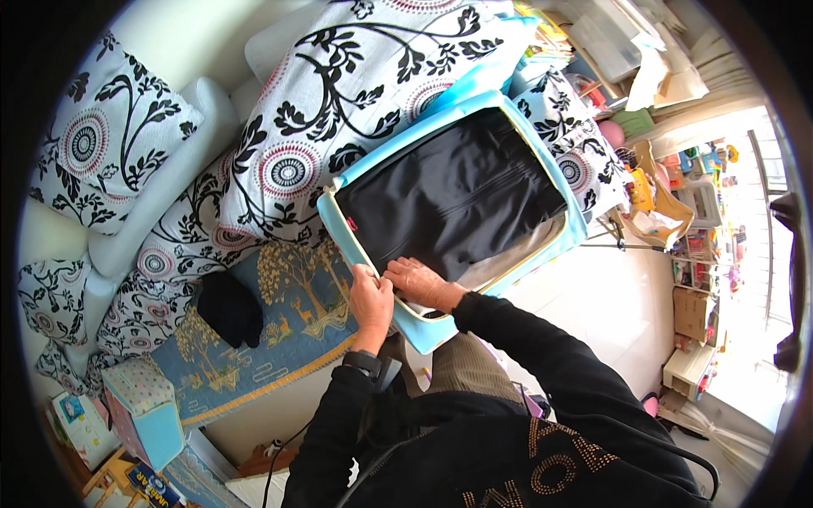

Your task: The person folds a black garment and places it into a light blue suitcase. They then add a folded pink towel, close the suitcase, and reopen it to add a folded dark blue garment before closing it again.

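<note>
A light blue fabric storage box [551, 166] with a cream zipper edge lies open before me, one end over my lap. Inside it, folded black cloth [444, 190] with a small red tag covers most of the opening. A pale grey-beige strip [508, 254] shows along the near right side. My left hand [371, 301], with a dark band at the wrist, grips the box's near left rim between thumb and fingers. Right beside it, my right hand [419, 282] rests on the edge of the black cloth with bent fingers. Its fingertips are partly hidden at the rim.
Behind the box stands a sofa with patterned white covers [286, 171]. A blue woven seat mat [273, 362] carries a dark cloth item [230, 310]. At left is another fabric box [145, 406]. Crowded shelves [695, 254] and an open carton [660, 209] stand at right.
</note>
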Available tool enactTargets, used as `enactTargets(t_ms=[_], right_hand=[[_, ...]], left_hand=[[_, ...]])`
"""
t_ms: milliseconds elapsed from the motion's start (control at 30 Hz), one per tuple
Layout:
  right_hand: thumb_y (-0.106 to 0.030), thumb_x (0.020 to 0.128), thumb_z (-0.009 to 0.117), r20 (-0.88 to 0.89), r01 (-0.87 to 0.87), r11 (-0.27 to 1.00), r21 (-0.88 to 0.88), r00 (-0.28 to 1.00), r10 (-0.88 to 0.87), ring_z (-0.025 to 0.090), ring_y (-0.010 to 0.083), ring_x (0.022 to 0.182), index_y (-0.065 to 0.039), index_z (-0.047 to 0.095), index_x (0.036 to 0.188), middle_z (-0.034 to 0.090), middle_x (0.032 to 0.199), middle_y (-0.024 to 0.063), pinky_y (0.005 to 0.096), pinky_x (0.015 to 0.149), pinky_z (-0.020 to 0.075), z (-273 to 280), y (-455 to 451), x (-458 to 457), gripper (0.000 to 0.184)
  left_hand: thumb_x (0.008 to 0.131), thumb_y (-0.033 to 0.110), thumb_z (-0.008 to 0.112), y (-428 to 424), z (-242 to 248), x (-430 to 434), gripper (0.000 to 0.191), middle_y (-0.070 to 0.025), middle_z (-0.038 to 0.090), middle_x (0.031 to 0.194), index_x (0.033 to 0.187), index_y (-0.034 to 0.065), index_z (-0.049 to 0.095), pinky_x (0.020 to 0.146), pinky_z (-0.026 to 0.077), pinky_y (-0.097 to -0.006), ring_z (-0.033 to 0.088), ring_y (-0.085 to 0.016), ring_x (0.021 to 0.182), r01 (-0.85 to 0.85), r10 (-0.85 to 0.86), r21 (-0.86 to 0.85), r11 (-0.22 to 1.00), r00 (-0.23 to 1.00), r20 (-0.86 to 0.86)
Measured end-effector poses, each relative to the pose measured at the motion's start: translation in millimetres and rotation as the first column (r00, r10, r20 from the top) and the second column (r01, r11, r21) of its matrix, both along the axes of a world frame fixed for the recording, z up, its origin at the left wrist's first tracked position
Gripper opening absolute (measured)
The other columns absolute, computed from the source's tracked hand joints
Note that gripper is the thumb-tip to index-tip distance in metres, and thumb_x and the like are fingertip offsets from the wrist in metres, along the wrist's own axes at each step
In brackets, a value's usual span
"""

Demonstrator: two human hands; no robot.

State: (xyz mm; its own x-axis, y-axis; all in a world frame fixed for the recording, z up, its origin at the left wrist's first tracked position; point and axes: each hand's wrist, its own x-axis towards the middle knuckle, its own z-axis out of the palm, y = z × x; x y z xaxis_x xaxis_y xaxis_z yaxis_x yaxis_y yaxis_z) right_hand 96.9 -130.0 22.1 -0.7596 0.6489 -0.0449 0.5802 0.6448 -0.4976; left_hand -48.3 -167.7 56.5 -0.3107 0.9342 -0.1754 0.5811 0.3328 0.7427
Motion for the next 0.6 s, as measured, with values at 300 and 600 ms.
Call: enactTargets(t_ms=[300,600], right_hand=[[-0.014,0.096,0.061,-0.419,0.585,0.809,0.050,0.748,-0.515,0.052,0.0354,0.131,-0.006,0.059,0.135,0.058,0.139,0.0158,0.0436,0.108,0.0418,51.5,63.0,58.5,0.039],[-0.053,0.089,0.067,0.108,0.595,0.697,0.400,0.724,-0.681,0.024,0.0364,0.151,-0.025,0.045,0.153,0.030,0.164,0.0111,0.0564,0.121,0.0187,2.2,98.6,161.0,0.073]], left_hand=[[0.096,0.006,0.059,71.8,8.1,70.6,0.043,-0.0243,0.050,0.138,0.136,-0.0021,0.046,0.107,0.043,-0.0453,0.051,-0.041,0.129,0.152,-0.117,0.511,0.846,0.988,-0.100],[0.086,0.081,0.053,85.3,-42.8,75.8,0.111,-0.0359,0.019,0.160,0.158,0.0016,0.024,0.116,0.019,-0.0673,0.018,-0.055,0.149,0.147,-0.082,0.031,0.989,0.706,-0.703]])
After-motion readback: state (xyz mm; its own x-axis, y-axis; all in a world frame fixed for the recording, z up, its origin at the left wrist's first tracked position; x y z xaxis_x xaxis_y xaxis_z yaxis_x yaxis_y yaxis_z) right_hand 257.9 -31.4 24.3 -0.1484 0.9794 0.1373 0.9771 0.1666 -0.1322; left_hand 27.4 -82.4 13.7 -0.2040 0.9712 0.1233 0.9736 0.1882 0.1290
